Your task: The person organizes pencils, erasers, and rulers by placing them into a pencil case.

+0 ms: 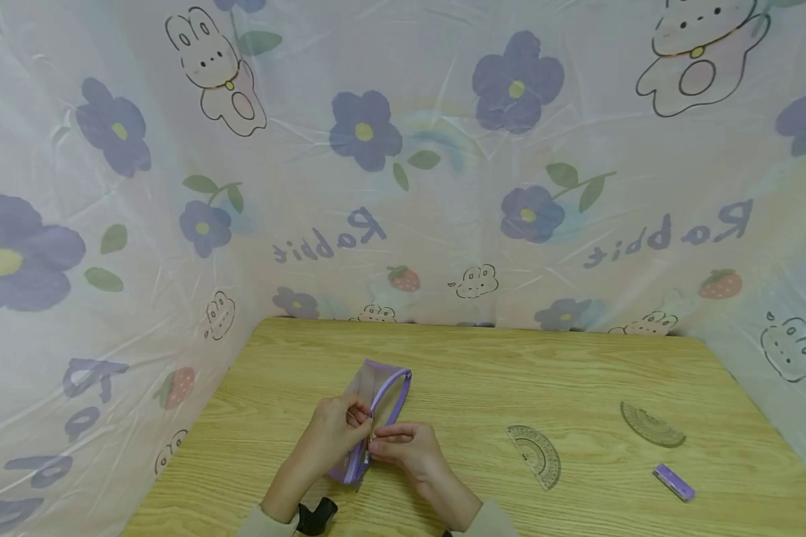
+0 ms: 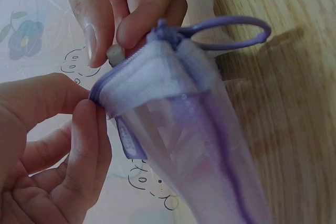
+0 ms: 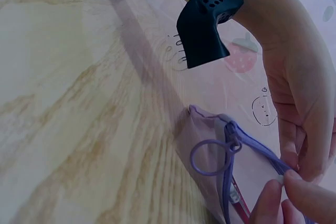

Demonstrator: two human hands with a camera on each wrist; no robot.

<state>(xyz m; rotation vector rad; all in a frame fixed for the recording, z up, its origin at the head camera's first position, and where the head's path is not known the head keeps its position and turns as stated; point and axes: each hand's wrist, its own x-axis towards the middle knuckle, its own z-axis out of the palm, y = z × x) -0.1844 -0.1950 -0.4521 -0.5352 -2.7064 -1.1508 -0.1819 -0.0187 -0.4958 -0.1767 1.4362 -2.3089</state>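
Note:
A purple mesh pencil case (image 1: 357,462) stands on the table with its zipped mouth open and a ring pull (image 3: 209,157) hanging from the slider. With thumb and fingers my left hand (image 1: 332,432) pinches the zipper edge, as the left wrist view shows up close. My right hand (image 1: 413,451), at the mouth of the case, pinches a slim stick-like thing with a pale round end (image 2: 115,56); most of it is hidden by the fingers. Inside the case, a red pen-like item (image 3: 240,203) shows in the right wrist view.
On the wooden table (image 1: 470,388) to the right lie a clear protractor (image 1: 544,456), a second protractor (image 1: 651,426) and a small purple block (image 1: 674,482). A patterned curtain (image 1: 436,186) rises behind the table and along both sides.

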